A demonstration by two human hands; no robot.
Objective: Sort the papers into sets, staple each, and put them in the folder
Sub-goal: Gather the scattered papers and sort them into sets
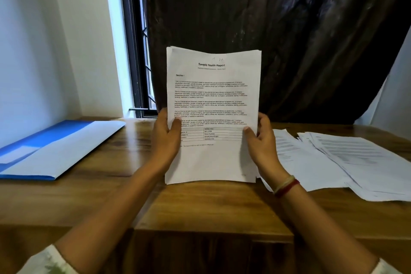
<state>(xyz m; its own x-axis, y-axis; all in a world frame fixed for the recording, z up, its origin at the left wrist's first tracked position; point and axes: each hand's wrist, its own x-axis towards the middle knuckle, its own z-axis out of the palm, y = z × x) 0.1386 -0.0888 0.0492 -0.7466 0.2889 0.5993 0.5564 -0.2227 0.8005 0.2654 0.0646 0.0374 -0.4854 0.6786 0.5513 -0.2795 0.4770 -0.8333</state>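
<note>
A stack of white printed papers (213,104), its top sheet headed "Sample Health Report", stands upright on the wooden table (200,204) in the middle of the view. My left hand (165,138) grips its left edge with the thumb on the front. On the opposite edge, my right hand (261,140) holds the stack the same way. A blue folder (51,149) lies on the table at the left, a white sheet showing on it. Loose printed papers (347,162) are spread on the table at the right. No stapler is in view.
A dark curtain (278,29) hangs behind the table, with a window frame (135,51) to its left and white wall (44,40) at far left. The table's front edge steps down near the bottom of the view.
</note>
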